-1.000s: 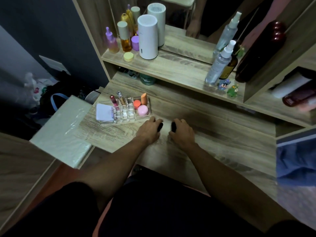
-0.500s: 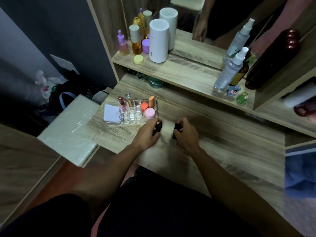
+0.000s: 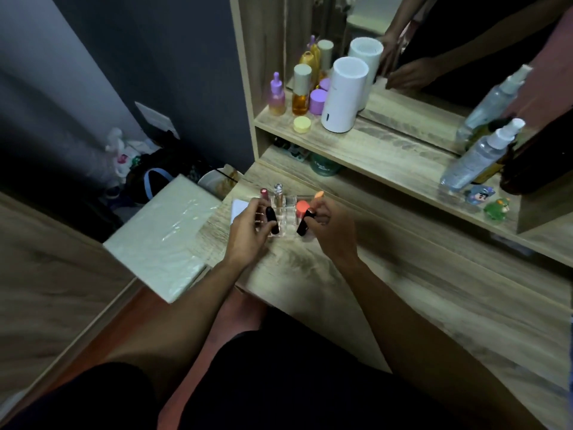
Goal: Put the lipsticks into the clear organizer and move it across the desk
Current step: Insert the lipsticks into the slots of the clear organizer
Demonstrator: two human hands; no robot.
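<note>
The clear organizer (image 3: 290, 203) stands on the wooden desk (image 3: 403, 293) near its left end. It holds a pink-capped tube (image 3: 264, 193), a silver-capped tube (image 3: 278, 193) and orange items (image 3: 302, 207). My left hand (image 3: 251, 228) is shut on a dark lipstick (image 3: 272, 219) held over the organizer's front left slots. My right hand (image 3: 333, 226) grips a second dark lipstick (image 3: 305, 222), tilted, at the organizer's front right. Both hands hide the organizer's front part.
A white card (image 3: 239, 209) lies left of the organizer. A shelf above the desk carries a white cylinder (image 3: 344, 94), bottles (image 3: 300, 90), a spray bottle (image 3: 480, 156) and small figurines (image 3: 480, 195). A white wrapped board (image 3: 161, 237) juts out left of the desk edge.
Both hands lifted the dark lipsticks off the desk and carried them forward and left to the organizer. The camera view swung left as well.
</note>
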